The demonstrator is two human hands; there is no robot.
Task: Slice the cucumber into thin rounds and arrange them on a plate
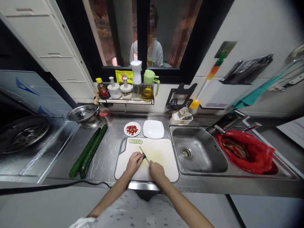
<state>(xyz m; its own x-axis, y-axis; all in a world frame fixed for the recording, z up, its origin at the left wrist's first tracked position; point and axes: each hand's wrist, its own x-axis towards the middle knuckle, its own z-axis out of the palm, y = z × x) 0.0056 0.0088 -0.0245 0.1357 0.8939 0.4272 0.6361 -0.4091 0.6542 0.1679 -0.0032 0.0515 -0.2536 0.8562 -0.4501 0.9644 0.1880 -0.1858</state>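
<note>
Lying on the steel counter (104, 160) just beside the sink (204, 158) was the white cutting board (166, 155). The right hand (156, 171) was wrapped around the handle of the knife (146, 158); the left hand (135, 161) pinched a short cucumber piece (144, 156) against the board, at the blade. Thin slices (135, 141) lay in a row near the board's far-left corner.

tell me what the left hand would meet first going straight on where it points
Most likely the knife, which slants across just ahead of the left hand, past the dark green cucumber piece it holds. The exact gap is hard to judge.
</note>
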